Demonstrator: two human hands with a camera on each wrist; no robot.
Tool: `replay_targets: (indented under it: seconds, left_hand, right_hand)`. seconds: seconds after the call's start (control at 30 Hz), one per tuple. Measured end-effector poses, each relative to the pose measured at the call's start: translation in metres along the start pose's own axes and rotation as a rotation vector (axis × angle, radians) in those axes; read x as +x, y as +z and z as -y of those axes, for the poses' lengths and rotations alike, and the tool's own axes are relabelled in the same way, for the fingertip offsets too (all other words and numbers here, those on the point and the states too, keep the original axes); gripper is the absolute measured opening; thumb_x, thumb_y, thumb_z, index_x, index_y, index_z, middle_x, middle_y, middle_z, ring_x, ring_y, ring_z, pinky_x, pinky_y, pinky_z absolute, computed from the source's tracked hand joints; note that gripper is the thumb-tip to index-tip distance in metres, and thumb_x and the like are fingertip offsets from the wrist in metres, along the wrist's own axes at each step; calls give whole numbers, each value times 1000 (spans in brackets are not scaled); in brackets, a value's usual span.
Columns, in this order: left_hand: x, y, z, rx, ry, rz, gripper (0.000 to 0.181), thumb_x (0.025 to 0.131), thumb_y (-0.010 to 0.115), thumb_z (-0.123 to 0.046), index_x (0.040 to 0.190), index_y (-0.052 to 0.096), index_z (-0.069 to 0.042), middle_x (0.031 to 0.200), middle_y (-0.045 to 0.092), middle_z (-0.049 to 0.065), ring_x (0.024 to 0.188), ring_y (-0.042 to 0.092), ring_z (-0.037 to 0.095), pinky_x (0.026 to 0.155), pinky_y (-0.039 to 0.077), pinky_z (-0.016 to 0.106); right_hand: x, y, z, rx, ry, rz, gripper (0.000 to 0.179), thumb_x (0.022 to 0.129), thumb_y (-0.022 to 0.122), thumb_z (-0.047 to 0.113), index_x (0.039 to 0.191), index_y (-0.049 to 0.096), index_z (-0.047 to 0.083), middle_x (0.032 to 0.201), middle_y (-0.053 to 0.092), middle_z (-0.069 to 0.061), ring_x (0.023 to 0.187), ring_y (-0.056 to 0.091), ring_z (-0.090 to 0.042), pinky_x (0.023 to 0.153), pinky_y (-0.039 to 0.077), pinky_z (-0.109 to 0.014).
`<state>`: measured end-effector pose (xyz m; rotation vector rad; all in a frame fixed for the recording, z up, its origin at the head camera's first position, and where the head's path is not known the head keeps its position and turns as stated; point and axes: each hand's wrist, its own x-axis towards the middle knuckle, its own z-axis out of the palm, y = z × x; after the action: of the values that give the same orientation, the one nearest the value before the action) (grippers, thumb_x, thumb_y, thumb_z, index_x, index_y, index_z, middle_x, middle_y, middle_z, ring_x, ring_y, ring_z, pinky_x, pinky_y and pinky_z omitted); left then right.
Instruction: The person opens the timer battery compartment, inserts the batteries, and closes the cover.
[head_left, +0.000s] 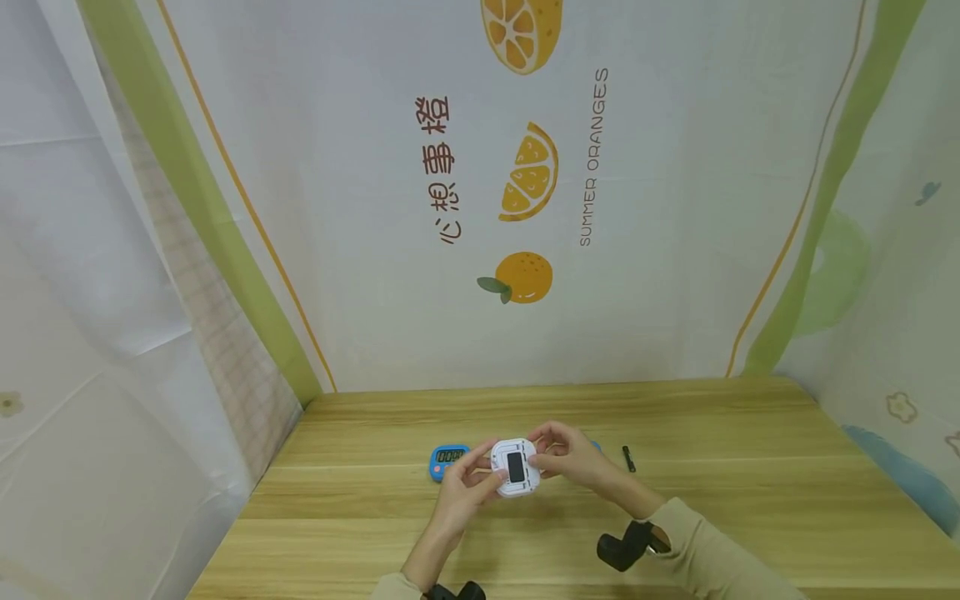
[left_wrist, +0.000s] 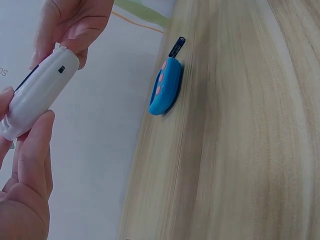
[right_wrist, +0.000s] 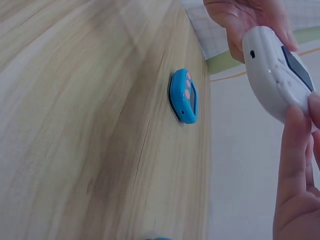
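Observation:
Both hands hold up a white timer (head_left: pixel 524 489) above the table, its side with a dark rectangle turned toward the head camera. My left hand (head_left: pixel 461 497) grips the left edge between thumb and fingers. At the opposite edge, my right hand (head_left: pixel 566 457) pinches it with thumb and fingers. From the left wrist the white timer (left_wrist: pixel 42 90) shows edge-on, with a small white piece sticking up by the right fingertips. In the right wrist view a small dark slot marks the side of the white timer (right_wrist: pixel 270 75).
A blue timer (head_left: pixel 439 463) with a digit display lies left of the hands, partly behind the left fingers. Another blue timer (left_wrist: pixel 170 87) with pink buttons is mostly hidden behind the right hand in the head view. Near it lies a dark battery (head_left: pixel 628 458) on the wooden table (head_left: pixel 337 492).

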<state>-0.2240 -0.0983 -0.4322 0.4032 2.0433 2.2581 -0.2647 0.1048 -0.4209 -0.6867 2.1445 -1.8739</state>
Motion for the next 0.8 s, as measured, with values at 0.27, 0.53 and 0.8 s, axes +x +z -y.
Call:
replay_targets:
  seconds: [0.27,0.53,0.8]
  left_hand:
    - [0,1,1,-7,-1,8,54,82,63,-8,130,40,0,96,52,14,83,58,16,72,53,33]
    - [0,2,0,-18,-4,15,54,83,62,-8,131,39,-1,97,52,12,84,58,16,73,53,33]
    - [1,2,0,-19,-7,21,53,82,62,-7,130,41,-1,97,53,14,83,59,16,73,53,34]
  right_hand:
    - [-1,-5,0,24,11,45,36,81,64,12,109,49,-5,90,50,-14,79,58,-19,70,54,-37]
    - [-1,-8,-1,53,49,51,39,81,65,14,110,48,-6,88,59,-10,79,58,-19,73,52,-41]
    - [-1,-8,-1,52,60,51,42,79,67,16,109,48,-5,85,59,-9,77,58,-19,71,53,-40]
